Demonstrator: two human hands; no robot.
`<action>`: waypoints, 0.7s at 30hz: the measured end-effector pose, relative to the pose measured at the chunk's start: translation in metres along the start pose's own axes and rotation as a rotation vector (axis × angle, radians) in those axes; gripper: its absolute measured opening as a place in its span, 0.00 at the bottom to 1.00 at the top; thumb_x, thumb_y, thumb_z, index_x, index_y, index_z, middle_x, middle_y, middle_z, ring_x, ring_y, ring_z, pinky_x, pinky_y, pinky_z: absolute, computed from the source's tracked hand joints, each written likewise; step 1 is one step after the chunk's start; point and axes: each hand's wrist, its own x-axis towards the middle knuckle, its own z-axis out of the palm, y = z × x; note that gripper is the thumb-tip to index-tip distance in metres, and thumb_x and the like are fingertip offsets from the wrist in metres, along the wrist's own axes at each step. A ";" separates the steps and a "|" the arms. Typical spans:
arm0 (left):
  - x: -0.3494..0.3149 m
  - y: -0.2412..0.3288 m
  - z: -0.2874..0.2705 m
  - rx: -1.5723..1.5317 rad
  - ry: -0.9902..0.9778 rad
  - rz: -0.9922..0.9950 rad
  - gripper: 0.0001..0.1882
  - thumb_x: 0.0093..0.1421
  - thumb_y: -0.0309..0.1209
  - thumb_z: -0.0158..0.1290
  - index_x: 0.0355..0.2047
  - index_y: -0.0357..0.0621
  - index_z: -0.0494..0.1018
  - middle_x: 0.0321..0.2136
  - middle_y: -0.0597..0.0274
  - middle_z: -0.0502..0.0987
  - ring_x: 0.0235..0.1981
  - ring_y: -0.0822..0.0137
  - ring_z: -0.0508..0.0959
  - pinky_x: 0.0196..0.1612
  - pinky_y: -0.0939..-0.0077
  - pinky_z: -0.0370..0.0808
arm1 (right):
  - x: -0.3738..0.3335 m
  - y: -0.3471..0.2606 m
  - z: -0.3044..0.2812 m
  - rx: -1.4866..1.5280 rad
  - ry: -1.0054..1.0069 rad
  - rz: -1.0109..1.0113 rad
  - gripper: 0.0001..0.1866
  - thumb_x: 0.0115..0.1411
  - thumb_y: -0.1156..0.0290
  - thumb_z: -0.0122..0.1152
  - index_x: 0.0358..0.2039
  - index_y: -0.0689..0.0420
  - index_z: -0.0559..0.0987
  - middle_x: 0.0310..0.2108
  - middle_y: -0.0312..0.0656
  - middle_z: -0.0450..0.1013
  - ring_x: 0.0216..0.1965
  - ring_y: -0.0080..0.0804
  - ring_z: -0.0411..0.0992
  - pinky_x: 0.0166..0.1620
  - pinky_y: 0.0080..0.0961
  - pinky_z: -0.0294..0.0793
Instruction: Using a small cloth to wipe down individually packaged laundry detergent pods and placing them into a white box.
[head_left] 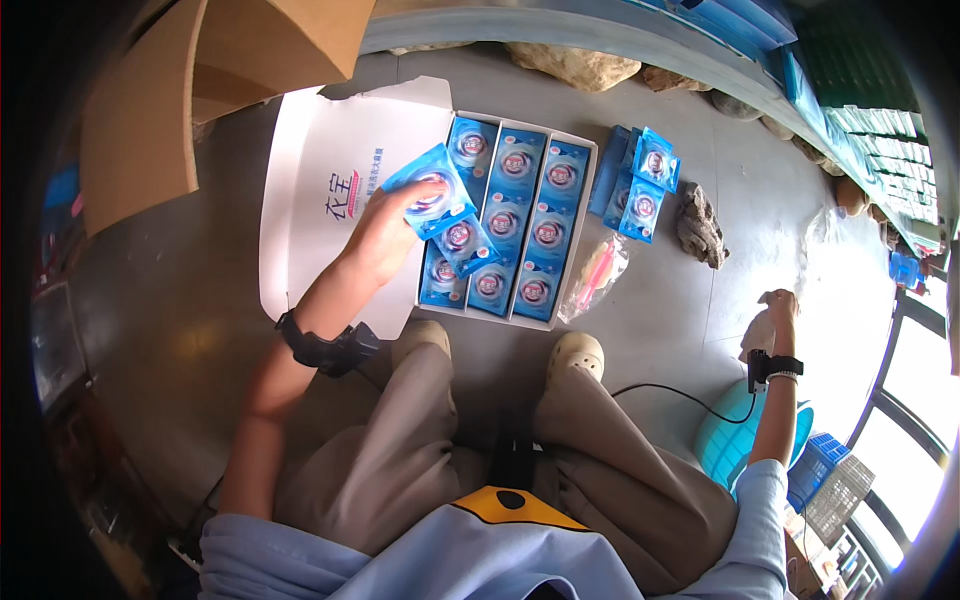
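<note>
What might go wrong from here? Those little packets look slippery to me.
The packet in the left hand is held above the box; it could slip and land crooked. The right shoe is near the box's corner, so a shifted foot might nudge it. The cable droops loosely and could catch if the right hand moves.

"Where's the light from?"
"The right: the window point(920, 370) is blown out to white, and glare washes over the floor point(850, 310) beside it."
"And the left?"
"Much dimmer, murky toward the rim."
"Any distortion?"
"Plenty. The grey beam point(560, 28) bows into an arc, and the corners go black."
"Focus?"
"Fairly crisp on the blue packets point(505, 225), softer near the edges."
</note>
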 end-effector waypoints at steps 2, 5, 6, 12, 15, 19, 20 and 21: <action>-0.001 0.003 -0.001 -0.092 0.030 -0.054 0.08 0.53 0.22 0.47 0.34 0.35 0.69 0.34 0.58 0.72 0.40 0.66 0.71 0.46 0.73 0.67 | -0.005 0.010 0.005 -0.091 -0.043 0.061 0.18 0.37 0.67 0.66 0.32 0.56 0.77 0.32 0.45 0.74 0.34 0.38 0.71 0.36 0.31 0.69; 0.000 0.007 0.003 -0.209 0.059 -0.125 0.08 0.52 0.22 0.48 0.34 0.36 0.69 0.34 0.59 0.72 0.40 0.67 0.71 0.46 0.73 0.67 | -0.019 0.032 0.006 -0.308 -0.050 0.130 0.20 0.34 0.66 0.68 0.32 0.56 0.77 0.33 0.44 0.74 0.36 0.37 0.70 0.37 0.30 0.69; 0.000 0.007 0.004 -0.198 0.069 -0.128 0.08 0.52 0.23 0.49 0.34 0.37 0.69 0.34 0.59 0.72 0.40 0.67 0.72 0.45 0.74 0.67 | -0.023 0.038 0.006 -0.367 -0.051 0.154 0.21 0.34 0.66 0.69 0.32 0.56 0.77 0.33 0.44 0.74 0.37 0.37 0.70 0.38 0.30 0.69; 0.003 0.011 0.008 -0.145 0.089 -0.156 0.08 0.51 0.23 0.50 0.34 0.38 0.69 0.33 0.61 0.73 0.38 0.69 0.72 0.43 0.75 0.68 | -0.054 0.009 -0.036 -0.619 0.028 0.314 0.26 0.26 0.63 0.74 0.31 0.54 0.78 0.39 0.39 0.71 0.45 0.38 0.65 0.43 0.29 0.69; 0.003 0.009 0.007 -0.138 0.085 -0.162 0.08 0.51 0.23 0.50 0.34 0.39 0.69 0.32 0.62 0.73 0.38 0.70 0.72 0.43 0.75 0.68 | -0.075 -0.018 -0.059 -0.837 0.241 0.318 0.23 0.28 0.62 0.75 0.28 0.52 0.78 0.40 0.36 0.70 0.47 0.38 0.64 0.42 0.27 0.72; 0.006 0.007 0.008 -0.133 0.089 -0.173 0.08 0.51 0.24 0.50 0.33 0.39 0.70 0.32 0.62 0.73 0.37 0.70 0.72 0.42 0.76 0.68 | -0.062 0.013 -0.079 -0.952 0.381 0.375 0.10 0.39 0.65 0.66 0.26 0.49 0.78 0.38 0.34 0.70 0.44 0.32 0.65 0.39 0.23 0.73; 0.006 0.007 0.007 -0.135 0.089 -0.174 0.08 0.51 0.24 0.50 0.33 0.39 0.70 0.32 0.62 0.73 0.37 0.70 0.72 0.42 0.76 0.68 | -0.069 0.011 -0.088 -0.944 0.384 0.407 0.10 0.39 0.65 0.66 0.26 0.49 0.78 0.38 0.34 0.70 0.44 0.32 0.65 0.39 0.23 0.73; 0.006 0.006 0.006 -0.144 0.072 -0.159 0.07 0.51 0.24 0.50 0.33 0.39 0.70 0.32 0.62 0.73 0.37 0.70 0.72 0.42 0.76 0.68 | -0.073 0.013 -0.095 -0.940 0.389 0.421 0.10 0.39 0.65 0.66 0.26 0.49 0.78 0.38 0.34 0.70 0.44 0.32 0.65 0.39 0.23 0.73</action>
